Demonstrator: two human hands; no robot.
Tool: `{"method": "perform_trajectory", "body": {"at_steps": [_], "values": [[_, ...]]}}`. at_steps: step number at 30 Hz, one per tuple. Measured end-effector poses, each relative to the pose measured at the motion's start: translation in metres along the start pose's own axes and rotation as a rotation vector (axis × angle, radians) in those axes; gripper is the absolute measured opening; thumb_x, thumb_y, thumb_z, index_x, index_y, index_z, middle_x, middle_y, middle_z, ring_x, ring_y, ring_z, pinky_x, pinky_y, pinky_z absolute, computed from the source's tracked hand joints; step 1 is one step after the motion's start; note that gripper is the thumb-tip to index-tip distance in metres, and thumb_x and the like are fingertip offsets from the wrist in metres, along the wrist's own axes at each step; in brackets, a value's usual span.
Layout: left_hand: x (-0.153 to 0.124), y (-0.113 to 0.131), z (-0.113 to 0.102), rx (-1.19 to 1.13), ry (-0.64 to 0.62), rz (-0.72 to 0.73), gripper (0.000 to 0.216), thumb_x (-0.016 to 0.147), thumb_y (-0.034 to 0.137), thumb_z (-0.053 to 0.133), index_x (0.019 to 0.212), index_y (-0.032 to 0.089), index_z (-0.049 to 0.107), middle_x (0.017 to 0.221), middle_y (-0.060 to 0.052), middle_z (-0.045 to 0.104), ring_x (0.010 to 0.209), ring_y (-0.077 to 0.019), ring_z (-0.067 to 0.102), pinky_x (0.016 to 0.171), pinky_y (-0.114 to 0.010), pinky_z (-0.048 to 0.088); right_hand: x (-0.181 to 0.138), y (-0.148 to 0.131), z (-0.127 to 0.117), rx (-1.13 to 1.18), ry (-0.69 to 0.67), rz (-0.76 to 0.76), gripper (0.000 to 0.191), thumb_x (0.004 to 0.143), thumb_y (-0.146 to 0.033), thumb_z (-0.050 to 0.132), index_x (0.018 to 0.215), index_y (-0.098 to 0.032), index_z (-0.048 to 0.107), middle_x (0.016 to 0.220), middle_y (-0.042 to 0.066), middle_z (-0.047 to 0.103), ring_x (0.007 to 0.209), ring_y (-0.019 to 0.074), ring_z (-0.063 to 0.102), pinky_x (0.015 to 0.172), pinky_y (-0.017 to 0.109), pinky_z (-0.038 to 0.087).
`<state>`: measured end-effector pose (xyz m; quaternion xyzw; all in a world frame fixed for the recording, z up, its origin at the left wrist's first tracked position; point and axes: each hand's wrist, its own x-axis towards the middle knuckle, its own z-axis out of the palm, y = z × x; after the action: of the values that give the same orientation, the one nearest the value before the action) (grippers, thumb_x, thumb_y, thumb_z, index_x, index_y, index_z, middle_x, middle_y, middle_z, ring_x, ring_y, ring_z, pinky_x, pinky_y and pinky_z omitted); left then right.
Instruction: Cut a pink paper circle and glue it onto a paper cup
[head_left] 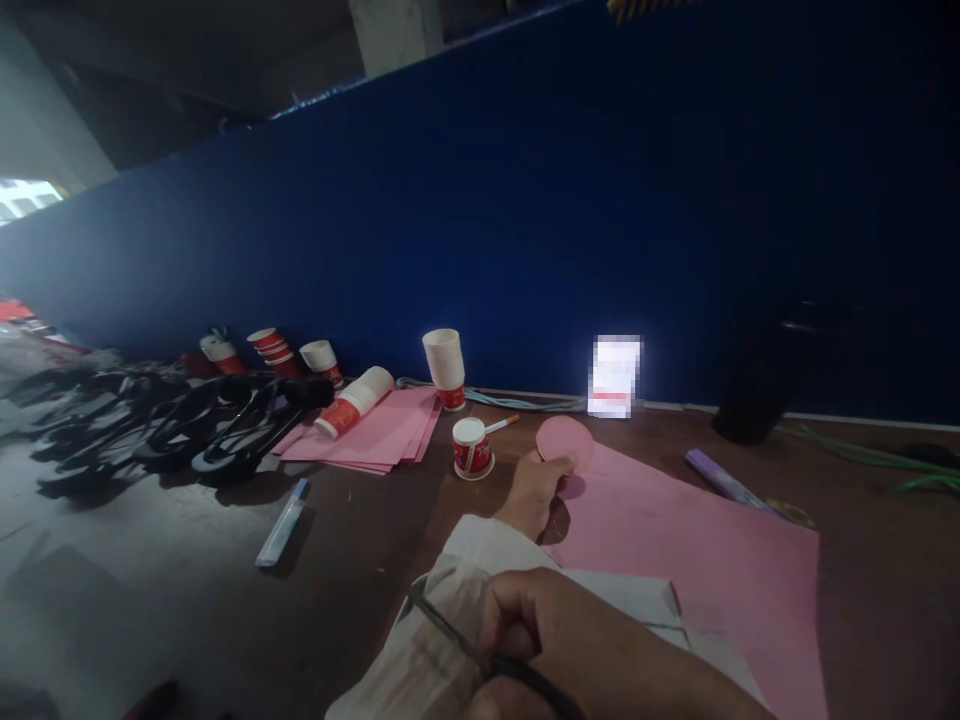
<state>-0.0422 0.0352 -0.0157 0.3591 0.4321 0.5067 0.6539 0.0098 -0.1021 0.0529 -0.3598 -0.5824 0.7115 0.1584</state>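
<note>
My left hand (534, 490), in a white sleeve, reaches forward over the brown table and pinches a pink paper circle (564, 440) by its lower edge. Just right of it a large pink sheet (675, 545) lies flat on the table. My right hand (555, 640) is low in the view, close to the camera, with its fingers closed around black-handled scissors (457, 640) whose blades point left. A small red-and-white paper cup (472, 446) stands upside down just left of my left hand.
A stack of pink sheets (382, 430), a lying cup stack (354, 400) and upright stacked cups (444, 368) sit toward the blue wall. A pile of black scissors (187, 420) lies at left, a blue pen-like stick (281, 525) nearer. A purple stick (720, 478) lies right.
</note>
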Motion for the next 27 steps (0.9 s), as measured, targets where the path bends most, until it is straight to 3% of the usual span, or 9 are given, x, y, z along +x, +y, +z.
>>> {"method": "perform_trajectory", "body": {"at_steps": [4,10,16,21,25,27], "values": [[0.000,0.001,0.001,0.013,0.011,-0.015,0.038,0.054,0.034,0.090,0.069,0.016,0.060,0.061,0.002,0.052,0.054,-0.0083,0.041,0.056,-0.024,0.032,0.004,0.010,-0.009,-0.025,0.000,0.010,0.043,0.060,-0.036,0.092,0.081,-0.020,0.058,0.064,-0.010,0.056,0.056,0.0052,0.048,0.049,0.016,0.032],[-0.001,0.002,0.001,0.025,0.004,-0.016,0.034,0.055,0.032,0.086,0.073,0.015,0.063,0.061,0.002,0.053,0.053,-0.0078,0.039,0.054,-0.024,0.031,-0.011,0.001,-0.029,0.185,-0.018,-0.017,0.056,0.065,-0.052,0.088,0.087,-0.023,0.045,0.053,-0.010,0.060,0.041,0.0056,0.049,0.041,0.015,0.039],[0.000,-0.001,0.000,0.036,-0.001,0.005,0.034,0.054,0.033,0.086,0.072,0.016,0.062,0.060,0.002,0.053,0.054,-0.0083,0.039,0.055,-0.024,0.031,-0.011,0.001,-0.029,0.126,-0.061,0.072,0.054,0.053,-0.036,0.096,0.083,-0.021,0.054,0.053,-0.010,0.057,0.045,0.0072,0.056,0.040,0.013,0.035],[0.000,-0.001,0.000,0.022,0.003,0.012,0.033,0.055,0.033,0.085,0.070,0.016,0.061,0.060,0.002,0.052,0.053,-0.0083,0.040,0.055,-0.024,0.031,-0.012,-0.001,-0.032,-0.016,0.013,0.032,0.041,0.057,-0.029,0.091,0.080,-0.020,0.058,0.058,-0.010,0.055,0.049,0.0046,0.046,0.045,0.015,0.033],[0.000,0.002,0.001,0.009,-0.001,-0.020,0.031,0.055,0.030,0.086,0.071,0.016,0.063,0.061,0.001,0.054,0.054,-0.0083,0.041,0.055,-0.024,0.033,-0.018,-0.007,-0.029,-0.273,-0.075,0.050,0.027,0.061,-0.020,0.084,0.082,-0.021,0.068,0.071,-0.006,0.061,0.064,0.0075,0.051,0.051,0.016,0.035],[0.000,0.002,0.001,0.001,0.006,-0.027,0.032,0.055,0.029,0.087,0.071,0.015,0.063,0.061,0.002,0.055,0.053,-0.0080,0.041,0.055,-0.024,0.034,-0.020,-0.006,-0.029,-0.278,-0.078,0.063,0.027,0.062,-0.018,0.082,0.085,-0.021,0.069,0.074,-0.006,0.062,0.065,0.0079,0.052,0.051,0.016,0.035]]}}
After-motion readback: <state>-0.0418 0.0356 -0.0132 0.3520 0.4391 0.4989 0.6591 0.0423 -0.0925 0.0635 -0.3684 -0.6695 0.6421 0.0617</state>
